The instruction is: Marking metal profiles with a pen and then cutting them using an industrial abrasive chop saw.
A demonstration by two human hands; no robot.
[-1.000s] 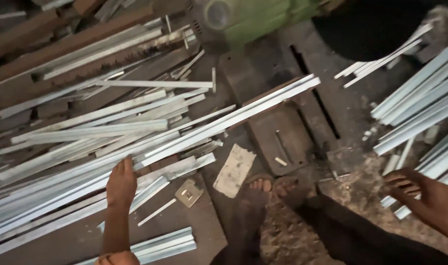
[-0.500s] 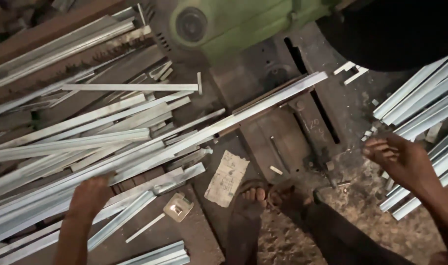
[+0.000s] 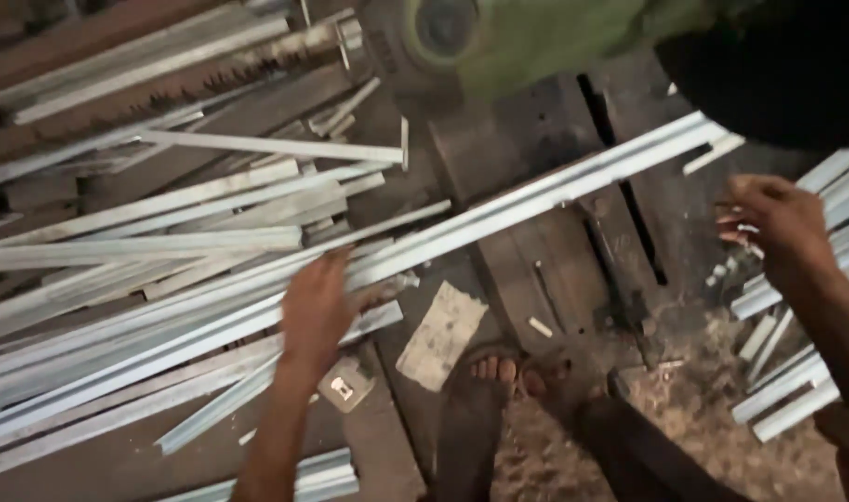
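cut-off saw (image 3: 536, 46): green, blurred, top centre; dark steel base plate runs down from it. Landmark for the rest.
long profile bundle (image 3: 499, 209): pale aluminium lengths lying diagonally across the saw base, far end up-right of the blade, near end running down-left into the heap.
profile heap (image 3: 145, 251): many loose aluminium strips, left of the saw, criss-crossed on dark boards.
cut pieces stack (image 3: 796, 372): short profiles, right of the saw base, fanned out.
left hand (image 3: 315, 311): below-left of the saw, palm down on the long profile bundle, fingers spread over it, pressing more than gripping; cannot tell if fingers wrap under.
right hand (image 3: 776, 218): right of the saw base, at the top of the cut pieces stack, fingers curled loosely, apparently closing on a short piece; grip not clear.
foot (image 3: 494, 372): sandalled, below the saw base.
paper scrap (image 3: 441, 335): pale, below the saw, just right of left hand.
change: left hand has come up from lower down onto the bundle; right hand has shifted up to the stack's top. View has tilted too.
meaning: looks like the bundle is being steadied on the saw.
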